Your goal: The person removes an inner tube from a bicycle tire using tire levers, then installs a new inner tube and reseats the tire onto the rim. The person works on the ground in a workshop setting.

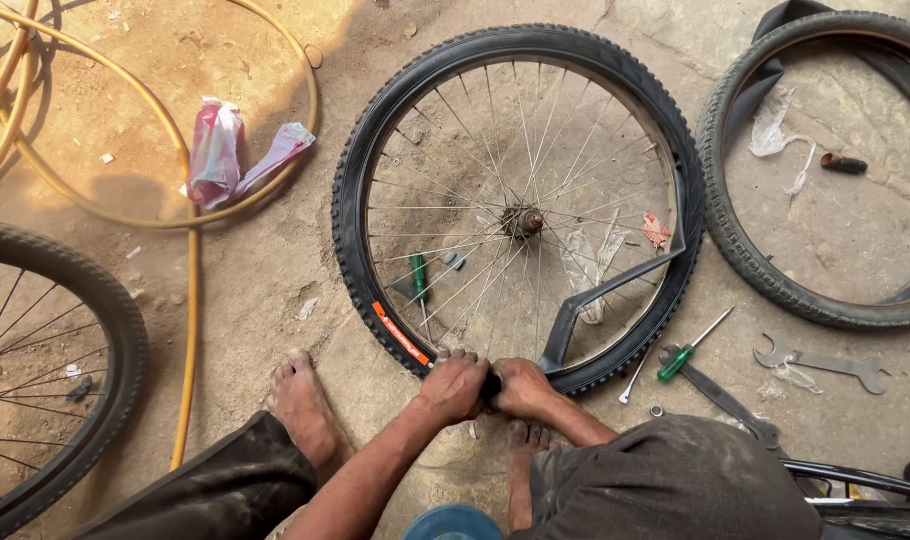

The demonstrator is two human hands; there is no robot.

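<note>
Hands: left grip [453,386], right grip [521,386] clenched on tyre [375,120] | fingertips hidden

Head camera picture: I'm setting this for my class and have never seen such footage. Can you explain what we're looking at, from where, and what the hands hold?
The one picture comes from a camera worn on a person's head, looking down. The person squats barefoot on dusty ground. The left hand and right hand both press on the near edge of a bicycle wheel lying flat, where a black inner tube hangs loose. Nearby lie a green-handled screwdriver, a spanner, a spare tyre and a yellow hose.
</note>
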